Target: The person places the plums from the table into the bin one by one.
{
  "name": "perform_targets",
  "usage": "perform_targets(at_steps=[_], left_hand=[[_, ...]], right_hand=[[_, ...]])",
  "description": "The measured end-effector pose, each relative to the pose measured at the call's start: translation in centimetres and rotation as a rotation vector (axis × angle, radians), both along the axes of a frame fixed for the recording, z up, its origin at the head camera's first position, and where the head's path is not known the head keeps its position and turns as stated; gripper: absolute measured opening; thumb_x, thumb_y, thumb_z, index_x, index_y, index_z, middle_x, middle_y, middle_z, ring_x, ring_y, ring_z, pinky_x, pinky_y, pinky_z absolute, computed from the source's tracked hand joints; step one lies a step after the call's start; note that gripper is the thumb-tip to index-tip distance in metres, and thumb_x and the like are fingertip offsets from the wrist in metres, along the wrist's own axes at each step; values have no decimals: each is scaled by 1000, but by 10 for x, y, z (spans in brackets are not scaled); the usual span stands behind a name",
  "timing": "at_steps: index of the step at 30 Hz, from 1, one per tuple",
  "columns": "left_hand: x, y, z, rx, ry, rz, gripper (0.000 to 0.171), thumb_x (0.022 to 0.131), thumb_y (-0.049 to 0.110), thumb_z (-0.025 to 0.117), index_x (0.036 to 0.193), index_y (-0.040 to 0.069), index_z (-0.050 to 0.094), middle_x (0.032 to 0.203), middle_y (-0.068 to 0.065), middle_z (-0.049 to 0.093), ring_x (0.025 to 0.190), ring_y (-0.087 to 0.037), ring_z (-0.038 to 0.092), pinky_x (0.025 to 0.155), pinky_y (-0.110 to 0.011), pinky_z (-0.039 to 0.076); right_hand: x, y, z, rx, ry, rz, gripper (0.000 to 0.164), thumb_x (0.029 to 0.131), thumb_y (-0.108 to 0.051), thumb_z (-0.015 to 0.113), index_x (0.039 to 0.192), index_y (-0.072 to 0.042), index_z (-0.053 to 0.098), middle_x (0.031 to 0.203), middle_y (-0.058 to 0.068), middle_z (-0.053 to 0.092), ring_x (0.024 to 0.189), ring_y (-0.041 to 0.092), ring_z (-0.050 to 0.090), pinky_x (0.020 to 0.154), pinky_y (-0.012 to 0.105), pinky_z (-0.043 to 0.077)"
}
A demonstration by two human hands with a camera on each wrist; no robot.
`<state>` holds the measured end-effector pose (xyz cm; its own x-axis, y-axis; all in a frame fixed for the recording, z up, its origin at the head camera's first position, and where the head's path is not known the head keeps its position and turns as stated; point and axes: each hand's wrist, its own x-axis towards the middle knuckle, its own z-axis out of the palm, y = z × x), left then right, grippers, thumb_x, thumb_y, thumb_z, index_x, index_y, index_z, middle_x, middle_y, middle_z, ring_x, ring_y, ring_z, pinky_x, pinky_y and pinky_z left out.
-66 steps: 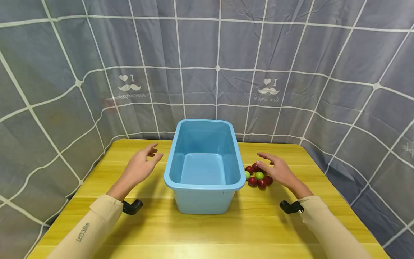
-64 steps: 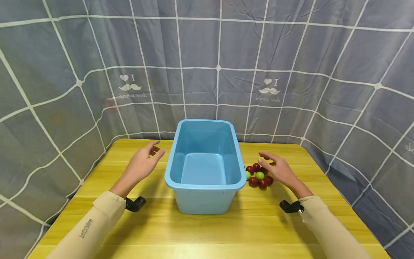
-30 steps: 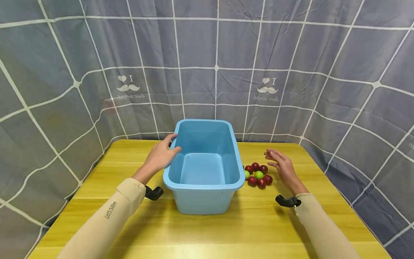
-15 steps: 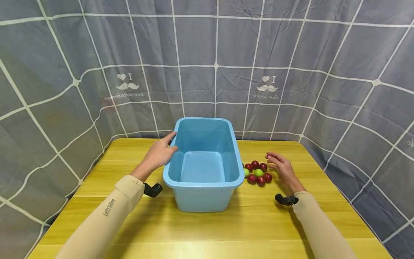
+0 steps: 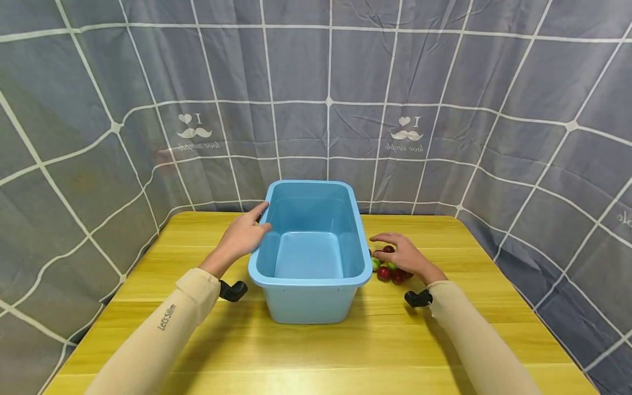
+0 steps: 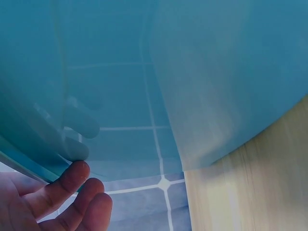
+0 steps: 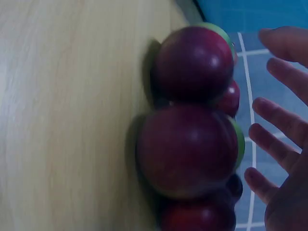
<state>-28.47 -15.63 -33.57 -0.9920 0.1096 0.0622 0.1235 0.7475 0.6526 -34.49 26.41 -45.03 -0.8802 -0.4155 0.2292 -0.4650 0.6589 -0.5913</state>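
Table (image 5: 316, 356): yellow wood grain is running sideways, light gleaming off the near part.
Curtain (image 5: 301, 66): grey cloth with white grid lines is wrapping around the left, far and right sides.
Left sleeve (image 5: 148, 340): beige, and it's showing dark letters reading "Let's Slim".
Left print (image 5: 195, 133): in white, it's reading backwards: "I", a heart, a moustache, "love simple".
Left hand (image 5: 243, 236): it's pinching the tub (image 5: 312, 304) by its left rim, thumb sitting inside, fingers curling outside.
Tub: blue, it's standing upright mid-table.
Fruit (image 5: 383, 273): red and green rounds are clustering just right of the tub.
Right hand (image 5: 407, 257): it's hovering over the fruit, fingers standing apart.
Right print (image 5: 406, 135): it's repeating those mirrored words.
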Motion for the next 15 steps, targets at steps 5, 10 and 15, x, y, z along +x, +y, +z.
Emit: perform_targets(at_steps=[5,10,15], left_hand=[[0,1,-1,4,1,0,67,100,30,45,162,21,23,159,-18,38,138,-43,46,105,-64,40],[0,1,-2,3,4,1,67,100,30,45,162,20,23,157,-19,41,136,-43,47,105,-63,41],[0,1,-2,5,3,5,67,100,31,45,162,21,23,156,-19,42,135,-42,49,104,-63,42]], right_hand=[[-2,-11,-1,114,56,24,46,91,-26,73,135,-13,66,140,14,60,128,37,54,104,59,43],[-3,-16,-5,182,110,33,42,92,-26,71,133,-14,69,138,14,62,125,37,54,103,63,38],[-3,-18,-6,218,119,17,36,93,-29,70,128,-19,72,136,13,63,126,36,54,101,62,36]])
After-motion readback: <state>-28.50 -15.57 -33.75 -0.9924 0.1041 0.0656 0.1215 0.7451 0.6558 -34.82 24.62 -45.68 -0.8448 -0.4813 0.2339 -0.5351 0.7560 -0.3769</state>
